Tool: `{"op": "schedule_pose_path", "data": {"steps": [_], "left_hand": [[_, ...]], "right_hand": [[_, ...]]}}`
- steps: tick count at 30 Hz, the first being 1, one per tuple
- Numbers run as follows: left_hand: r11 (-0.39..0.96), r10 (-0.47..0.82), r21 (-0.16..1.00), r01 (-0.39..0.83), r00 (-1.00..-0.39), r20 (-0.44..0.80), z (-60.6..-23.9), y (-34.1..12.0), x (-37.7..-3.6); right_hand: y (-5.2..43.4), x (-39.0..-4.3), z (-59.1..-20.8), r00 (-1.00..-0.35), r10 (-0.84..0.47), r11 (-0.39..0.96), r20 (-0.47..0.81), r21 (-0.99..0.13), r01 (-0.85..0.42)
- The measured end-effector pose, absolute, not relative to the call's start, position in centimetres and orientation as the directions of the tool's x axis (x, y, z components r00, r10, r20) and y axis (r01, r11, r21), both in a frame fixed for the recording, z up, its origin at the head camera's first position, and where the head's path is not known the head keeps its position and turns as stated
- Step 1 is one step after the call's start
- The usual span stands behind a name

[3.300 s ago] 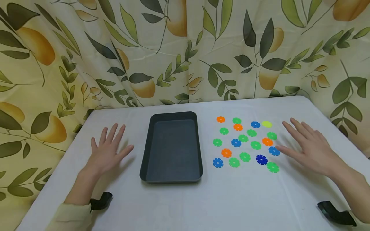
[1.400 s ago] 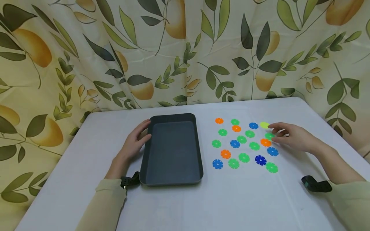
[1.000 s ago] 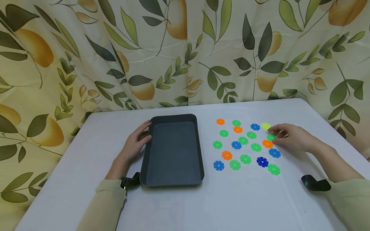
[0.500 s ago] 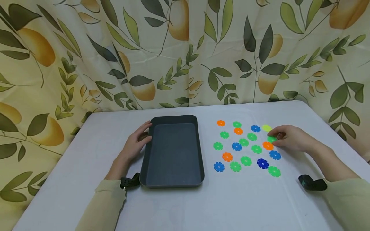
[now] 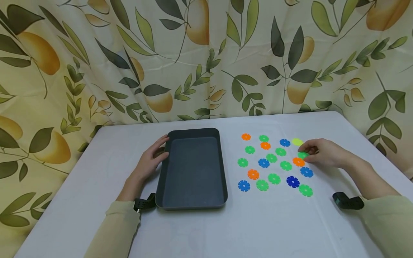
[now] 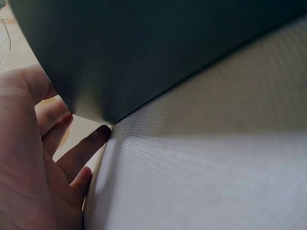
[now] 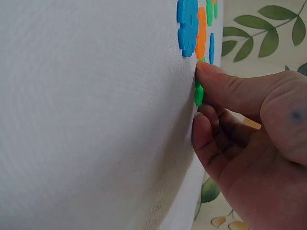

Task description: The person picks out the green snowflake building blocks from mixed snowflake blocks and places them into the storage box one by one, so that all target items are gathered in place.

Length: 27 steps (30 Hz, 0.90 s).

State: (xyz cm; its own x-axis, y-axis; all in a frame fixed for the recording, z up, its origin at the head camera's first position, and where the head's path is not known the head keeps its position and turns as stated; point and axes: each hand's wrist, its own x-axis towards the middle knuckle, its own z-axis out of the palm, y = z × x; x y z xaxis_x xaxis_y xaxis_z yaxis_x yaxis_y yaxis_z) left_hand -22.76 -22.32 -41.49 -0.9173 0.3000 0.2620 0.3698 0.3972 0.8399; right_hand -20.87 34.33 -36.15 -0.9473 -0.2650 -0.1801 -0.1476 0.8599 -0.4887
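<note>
Head view, near to far: pale sleeves (image 5: 111, 229) enter at both sides, a black wrist unit (image 5: 145, 201) at each cuff. Next, white-covered table (image 5: 264, 225). Right part of it: second green disc (image 5: 305, 190), dark blue disc (image 5: 293, 182) just beside it on the left; farther back a blue disc (image 5: 306, 172), then an orange disc (image 5: 298, 162).

Key relation: the green disc (image 5: 302, 155) lies just beyond the orange one, at the fingertips of the right hand (image 5: 327, 153), to the left of its palm. Round, so no long axis to match. Right hand much the nearer; the tray (image 5: 195, 168), long axis running away from the person, stands between the disc and the left hand (image 5: 148, 159).

Pose, right: fingers point left, thumb on near side, index on far side, gap narrow, pinching the disc's rim. Right wrist view shows thumb tip against green, other fingers curled. Firmness of pinch: cannot tell.

Pose, left: fingers loosely spread, touching the tray's left wall toward its far end.

Past the right fingertips: yellow disc (image 5: 297, 142). Farthest: leaf-and-fruit curtain (image 5: 238, 61).
</note>
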Motion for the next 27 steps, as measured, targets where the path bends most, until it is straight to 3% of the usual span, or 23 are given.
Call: {"op": "schedule_pose_path", "data": {"steps": [27], "left_hand": [[0.386, 0.305, 0.846, 0.367, -0.917, 0.258, -41.5, -22.3, -22.8]], "right_hand": [[35.6, -20.6, -36.4, -0.953, -0.277, 0.849, -0.12, -0.495, -0.185]]}}
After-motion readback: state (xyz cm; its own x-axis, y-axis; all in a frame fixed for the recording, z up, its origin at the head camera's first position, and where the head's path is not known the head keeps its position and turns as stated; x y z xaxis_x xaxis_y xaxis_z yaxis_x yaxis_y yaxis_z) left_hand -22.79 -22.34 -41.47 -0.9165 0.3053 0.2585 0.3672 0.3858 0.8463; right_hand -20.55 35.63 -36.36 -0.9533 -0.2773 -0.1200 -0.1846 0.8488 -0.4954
